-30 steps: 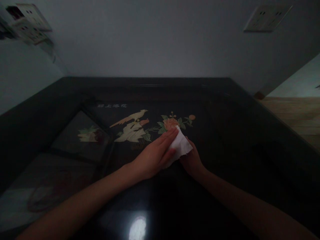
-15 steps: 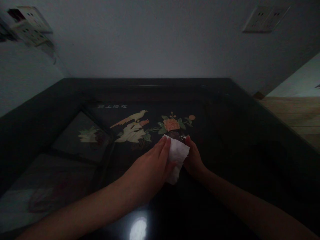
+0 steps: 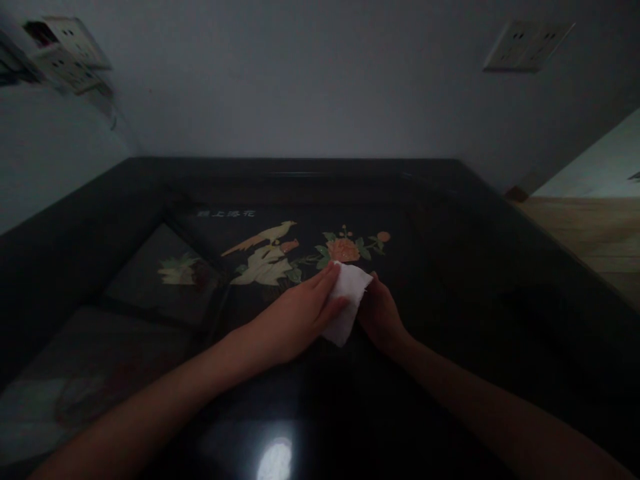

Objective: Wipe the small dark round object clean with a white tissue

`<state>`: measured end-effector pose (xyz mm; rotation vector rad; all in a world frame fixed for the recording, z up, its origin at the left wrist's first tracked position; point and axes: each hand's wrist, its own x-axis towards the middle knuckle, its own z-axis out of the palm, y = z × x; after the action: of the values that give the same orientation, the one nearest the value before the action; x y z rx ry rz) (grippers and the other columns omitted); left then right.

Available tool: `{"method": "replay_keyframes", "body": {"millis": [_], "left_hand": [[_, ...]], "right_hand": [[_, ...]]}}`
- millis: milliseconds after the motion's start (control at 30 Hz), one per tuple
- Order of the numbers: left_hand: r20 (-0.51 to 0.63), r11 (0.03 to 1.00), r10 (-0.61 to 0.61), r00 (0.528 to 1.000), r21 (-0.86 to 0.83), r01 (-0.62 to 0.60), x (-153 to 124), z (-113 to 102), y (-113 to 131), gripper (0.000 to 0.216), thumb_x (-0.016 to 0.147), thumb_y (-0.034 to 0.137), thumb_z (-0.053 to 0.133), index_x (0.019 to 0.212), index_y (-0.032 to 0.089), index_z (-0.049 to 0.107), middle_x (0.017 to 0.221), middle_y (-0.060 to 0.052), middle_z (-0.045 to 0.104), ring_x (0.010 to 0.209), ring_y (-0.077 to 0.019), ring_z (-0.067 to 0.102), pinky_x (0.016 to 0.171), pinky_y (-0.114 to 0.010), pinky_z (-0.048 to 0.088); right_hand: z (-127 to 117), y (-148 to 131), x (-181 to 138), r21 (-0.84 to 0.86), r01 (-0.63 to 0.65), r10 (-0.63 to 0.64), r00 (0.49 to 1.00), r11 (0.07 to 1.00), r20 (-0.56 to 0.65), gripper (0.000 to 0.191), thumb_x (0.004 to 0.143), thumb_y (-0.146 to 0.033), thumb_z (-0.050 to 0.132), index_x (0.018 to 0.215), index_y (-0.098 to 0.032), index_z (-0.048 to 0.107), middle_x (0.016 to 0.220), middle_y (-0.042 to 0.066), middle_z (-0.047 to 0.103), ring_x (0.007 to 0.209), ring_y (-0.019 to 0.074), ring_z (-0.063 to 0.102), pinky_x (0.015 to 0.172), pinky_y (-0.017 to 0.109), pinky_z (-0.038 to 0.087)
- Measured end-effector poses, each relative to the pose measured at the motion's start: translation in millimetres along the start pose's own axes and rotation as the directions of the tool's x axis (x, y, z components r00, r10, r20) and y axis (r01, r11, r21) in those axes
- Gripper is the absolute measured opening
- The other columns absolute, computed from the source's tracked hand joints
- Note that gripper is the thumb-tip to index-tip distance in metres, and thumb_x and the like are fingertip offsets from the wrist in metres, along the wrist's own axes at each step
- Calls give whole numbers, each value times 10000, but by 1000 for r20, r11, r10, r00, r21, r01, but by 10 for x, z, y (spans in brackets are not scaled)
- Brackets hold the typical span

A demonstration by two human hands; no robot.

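A white tissue (image 3: 345,299) is folded between my two hands, above a glossy black tabletop (image 3: 320,427). My left hand (image 3: 307,310) is closed on the tissue, its thumb pressed across the front and its fingers along the upper left edge. Just right of the tissue, my right hand (image 3: 383,313) curls inward with its fingers behind it. Whatever those fingers hold is hidden by the tissue. Beyond my hands, the tabletop carries an inlaid orange flower (image 3: 343,250) with green leaves and a pale yellow bird (image 3: 265,237) on a cream rock.
The table's far edge (image 3: 295,158) runs along a grey wall (image 3: 300,80). Wall sockets (image 3: 527,45) are at the upper right, and more sockets (image 3: 75,47) at the upper left. Wooden floor (image 3: 590,230) shows at the right. The room is dim.
My left hand and the tissue have shifted slightly up and left. A dark, shiny object that showed between my hands is now covered by the tissue.
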<state>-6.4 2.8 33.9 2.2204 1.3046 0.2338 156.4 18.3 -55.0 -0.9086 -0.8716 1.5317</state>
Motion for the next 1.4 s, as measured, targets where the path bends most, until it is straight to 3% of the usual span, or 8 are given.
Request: {"method": "replay_keyframes", "body": {"millis": [267, 433, 567, 733, 867, 1133, 1267, 1400], "left_hand": [[9, 981, -11, 1000, 195, 9, -252, -69, 172, 540, 959, 393, 368, 1412, 100, 350, 1405, -180, 476, 1208, -282, 558, 976, -406, 484], [-49, 968, 50, 998, 248, -36, -297, 14, 216, 523, 924, 345, 448, 1378, 91, 389, 1435, -174, 438, 1297, -263, 469, 1036, -392, 448], [-85, 964, 130, 988, 242, -107, -291, 108, 249, 551, 929, 323, 426, 1418, 101, 309, 1485, -160, 363, 1355, -240, 386, 1069, -383, 421], [-103, 971, 171, 980, 184, -150, -192, 132, 242, 546, 948, 268, 358, 1451, 102, 224, 1539, -149, 249, 1416, -210, 252, 1132, -380, 335], [-103, 983, 170, 980, 86, -161, -89, 87, 178, 536, 963, 263, 311, 1459, 84, 213, 1542, -141, 248, 1423, -181, 233, 1153, -364, 292], [-92, 993, 84, 992, 91, -76, 18, 63, 26, 520, 989, 351, 248, 1435, 88, 299, 1505, -151, 327, 1380, -209, 339, 1127, -383, 332], [-90, 978, 30, 995, 209, -11, -40, 32, 70, 481, 981, 320, 307, 1380, 67, 396, 1434, -182, 436, 1288, -258, 477, 1057, -407, 426], [-126, 945, 85, 988, 325, -40, -162, 59, 156, 410, 962, 214, 357, 1336, 68, 441, 1390, -195, 483, 1246, -267, 521, 991, -403, 493]], "right_hand": [[88, -109, -50, 69, -76, 77, 997, 995, -19, 469, 660, -658, 665, 766, -202, 636, 720, 22, 680, 651, 194, 602, 579, 294, 437], [100, -141, -62, 40, -38, 40, 998, 998, -45, 451, 669, -644, 662, 773, -206, 646, 744, 33, 695, 748, 229, 641, 623, 310, 471], [108, -163, -73, 26, -48, 48, 999, 999, -11, 395, 685, -597, 672, 780, -214, 656, 752, 29, 695, 774, 230, 642, 665, 322, 491], [89, -90, -72, 54, -19, 25, 993, 998, -113, 287, 623, -427, 746, 837, -248, 680, 834, 16, 696, 832, 212, 635, 762, 330, 499], [60, -18, -59, 7, 26, -26, 999, 1000, -37, 263, 595, -362, 756, 826, -258, 684, 780, 3, 681, 765, 206, 611, 715, 334, 500], [83, -103, -60, -107, 89, -90, 996, 990, -11, 217, 798, -427, 604, 828, -223, 675, 775, 13, 666, 675, 168, 566, 604, 284, 454], [128, -158, -69, -91, 68, -71, 997, 994, -32, 271, 765, -488, 647, 751, -218, 651, 736, 5, 669, 599, 143, 539, 538, 256, 431], [155, -161, -66, 60, -6, 7, 1000, 998, -13, 448, 677, -652, 655, 751, -212, 630, 729, 30, 684, 667, 198, 609, 568, 300, 474]]}}
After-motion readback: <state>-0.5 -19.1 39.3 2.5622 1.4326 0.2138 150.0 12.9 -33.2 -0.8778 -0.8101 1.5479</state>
